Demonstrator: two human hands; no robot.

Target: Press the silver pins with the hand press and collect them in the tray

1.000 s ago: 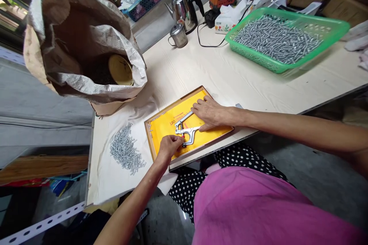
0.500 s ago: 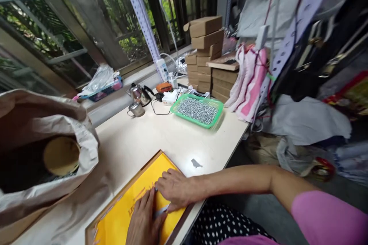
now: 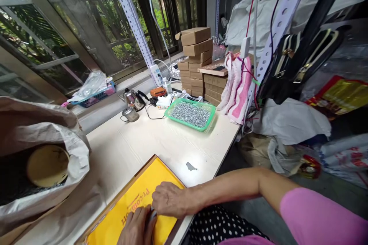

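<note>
A yellow sheet with red lettering (image 3: 158, 170) lies inside a shallow brown frame or tray (image 3: 130, 183) at the near edge of the table. On its lower part rests my left hand (image 3: 135, 226), with the fingers curled and drawn together. My right hand (image 3: 169, 200) is closed close beside it, knuckles up, over the sheet's right side. A small bit of something grey (image 3: 153, 213) shows between the two hands. Most of it is hidden by the fingers, and its kind cannot be made out.
A green basket of small metal pieces (image 3: 190, 113) stands further back, near a metal cup (image 3: 130, 114) and kettle (image 3: 132, 99). Stacked cardboard boxes (image 3: 197, 49) and pink towels (image 3: 237, 88) are behind. At left is a large open sack (image 3: 79, 157).
Both hands stay over the yellow sheet and have drawn closer together. The pale strip seen between them is now mostly covered. More red lettering shows. The whole view has shifted slightly.
</note>
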